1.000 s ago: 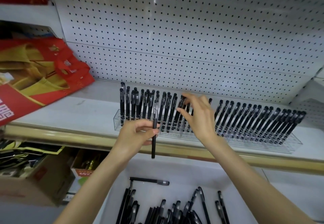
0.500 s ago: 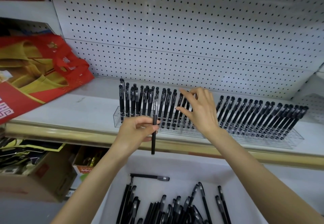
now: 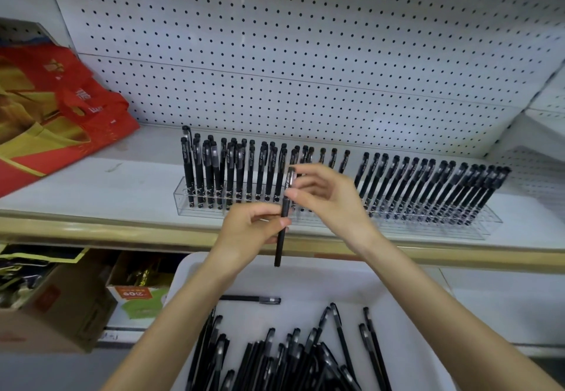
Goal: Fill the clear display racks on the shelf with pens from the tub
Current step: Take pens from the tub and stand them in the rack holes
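Grips one black pen [image 3: 278,251] upright in the left hand [image 3: 250,231], just in front of the clear rack [image 3: 183,201] on the shelf [image 3: 91,189] and above the white tub [image 3: 189,271] of loose pens [image 3: 275,360]. Brings the right hand [image 3: 333,201], half a second earlier up among the racked pens [image 3: 428,189], back to pinch this pen's capped top with thumb and forefinger, joining both hands on it.

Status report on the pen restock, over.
Left hand grips one pen upright; right hand pinches its cap. Pen not yet in the clear racks; gaps near the middle. Nothing blocking; tub holds plenty more.
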Demonstrator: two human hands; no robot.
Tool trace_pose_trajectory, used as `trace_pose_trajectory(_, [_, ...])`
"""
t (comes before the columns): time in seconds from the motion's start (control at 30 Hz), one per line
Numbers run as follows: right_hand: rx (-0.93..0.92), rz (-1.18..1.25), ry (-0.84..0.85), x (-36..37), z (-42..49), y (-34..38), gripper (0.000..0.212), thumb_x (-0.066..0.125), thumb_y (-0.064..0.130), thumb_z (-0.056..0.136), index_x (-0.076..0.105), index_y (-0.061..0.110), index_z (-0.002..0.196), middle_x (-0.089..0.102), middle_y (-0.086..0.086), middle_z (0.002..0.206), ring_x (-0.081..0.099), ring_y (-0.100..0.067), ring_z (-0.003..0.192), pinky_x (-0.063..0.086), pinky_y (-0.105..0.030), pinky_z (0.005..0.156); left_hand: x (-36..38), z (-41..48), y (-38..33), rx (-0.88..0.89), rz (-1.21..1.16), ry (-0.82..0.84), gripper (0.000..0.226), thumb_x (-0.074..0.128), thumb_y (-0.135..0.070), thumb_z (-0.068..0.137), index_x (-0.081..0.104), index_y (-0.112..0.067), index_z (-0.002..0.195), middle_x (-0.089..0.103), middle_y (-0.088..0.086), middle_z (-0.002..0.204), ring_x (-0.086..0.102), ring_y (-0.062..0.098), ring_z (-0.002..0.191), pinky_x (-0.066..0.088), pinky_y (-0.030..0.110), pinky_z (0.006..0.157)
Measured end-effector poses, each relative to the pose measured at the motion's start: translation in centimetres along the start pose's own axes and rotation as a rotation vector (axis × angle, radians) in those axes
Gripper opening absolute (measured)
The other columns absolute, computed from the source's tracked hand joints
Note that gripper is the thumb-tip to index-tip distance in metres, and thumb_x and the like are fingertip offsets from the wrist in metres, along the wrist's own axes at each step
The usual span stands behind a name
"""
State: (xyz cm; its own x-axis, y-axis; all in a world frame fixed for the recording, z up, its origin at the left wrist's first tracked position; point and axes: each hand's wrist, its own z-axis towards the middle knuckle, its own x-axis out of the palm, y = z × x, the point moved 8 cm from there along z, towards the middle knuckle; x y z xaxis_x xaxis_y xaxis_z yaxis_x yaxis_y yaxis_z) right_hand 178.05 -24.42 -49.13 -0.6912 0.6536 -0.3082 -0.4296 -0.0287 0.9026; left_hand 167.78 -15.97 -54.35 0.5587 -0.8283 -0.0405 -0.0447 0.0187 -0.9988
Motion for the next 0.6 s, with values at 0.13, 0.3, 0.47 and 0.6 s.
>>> trace_pose_trajectory(0.13, [0.036, 0.061, -0.073, -0.5, -0.5, -0.8, 0.034, 0.076, 0.009, 0.077, 0.062, 0.021, 0.105, 0.068, -0.002, 0.081, 0.067, -0.013, 0.074, 0.058, -0.031, 0.077, 0.6, -0.1, 0.1, 0.021, -0.006, -0.009, 0.015, 0.066, -0.003, 0.085, 0.074, -0.012, 0.094, 0.074, 0.008, 0.090, 0.068, 0.011, 0.080, 0.053, 0.016, 0.067])
trace_pose_trajectory(0.3, [0.010, 0.084, -0.070, -1.3, -0.6, -0.3, 0.039, 0.071, 0.004, 0.081, 0.057, 0.015, 0.116, 0.067, -0.014, 0.084, 0.068, -0.021, 0.075, 0.059, -0.032, 0.075, 0.6, 0.2, 0.3, 0.084, 0.083, -0.057, 0.013, 0.069, -0.014, 0.085, 0.073, -0.017, 0.097, 0.074, -0.002, 0.091, 0.068, 0.013, 0.087, 0.056, 0.026, 0.078])
trace_pose_trajectory(0.47, [-0.114, -0.009, -0.313, -6.5, 1.1, 2.3, 0.033, 0.073, 0.010, 0.082, 0.053, 0.024, 0.104, 0.068, -0.009, 0.090, 0.069, -0.018, 0.085, 0.057, -0.030, 0.080, -0.1, -0.2, -2.0, 0.426, 0.800, -0.174, 0.037, 0.048, -0.040, 0.093, 0.065, -0.019, 0.118, 0.063, -0.010, 0.115, 0.059, 0.004, 0.104, 0.048, 0.022, 0.087])
trace_pose_trajectory(0.6, [-0.209, -0.106, -0.441, -7.8, 2.2, 3.1, 0.031, 0.073, 0.011, 0.083, 0.050, 0.025, 0.100, 0.066, 0.005, 0.086, 0.066, -0.003, 0.080, 0.053, -0.019, 0.079, 1.0, 0.8, -0.8, 0.459, 1.168, -0.062, 0.057, 0.033, -0.048, 0.094, 0.049, -0.014, 0.137, 0.050, 0.002, 0.139, 0.045, 0.018, 0.130, 0.037, 0.036, 0.106])
